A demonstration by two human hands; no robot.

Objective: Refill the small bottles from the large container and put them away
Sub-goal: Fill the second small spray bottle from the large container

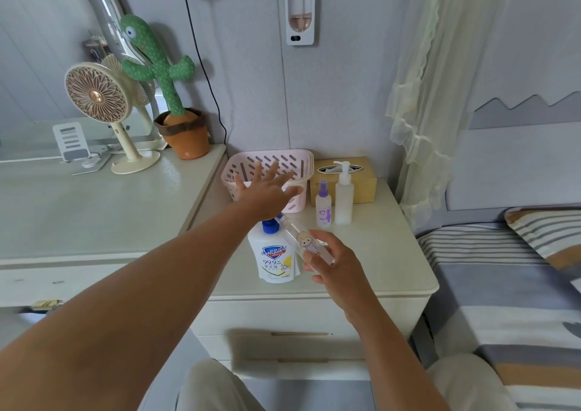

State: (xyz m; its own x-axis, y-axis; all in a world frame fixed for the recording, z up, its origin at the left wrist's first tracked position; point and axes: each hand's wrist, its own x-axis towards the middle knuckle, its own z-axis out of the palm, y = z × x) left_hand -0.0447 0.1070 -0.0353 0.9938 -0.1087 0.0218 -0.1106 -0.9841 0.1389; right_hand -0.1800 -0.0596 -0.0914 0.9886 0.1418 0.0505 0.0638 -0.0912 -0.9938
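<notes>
A large white hand-wash container [274, 259] with a blue pump top stands on the nightstand [371, 263]. My right hand [333, 266] grips a small clear bottle [303, 240] with a cartoon girl on it, tilted so its neck lies beside the blue pump. My left hand [265, 190] hovers with fingers spread straight above the pump, in front of the pink slotted basket [298, 162]. A small spray bottle [323, 205] with a purple cap and a taller white pump bottle [344, 195] stand upright to the right of the basket.
A yellow tissue box [367, 184] sits behind the two standing bottles. The higher desk [94, 203] on the left carries a fan [100, 102], a phone stand and a potted cactus toy [176, 96]. A bed with a striped cover [503, 285] borders the nightstand on the right.
</notes>
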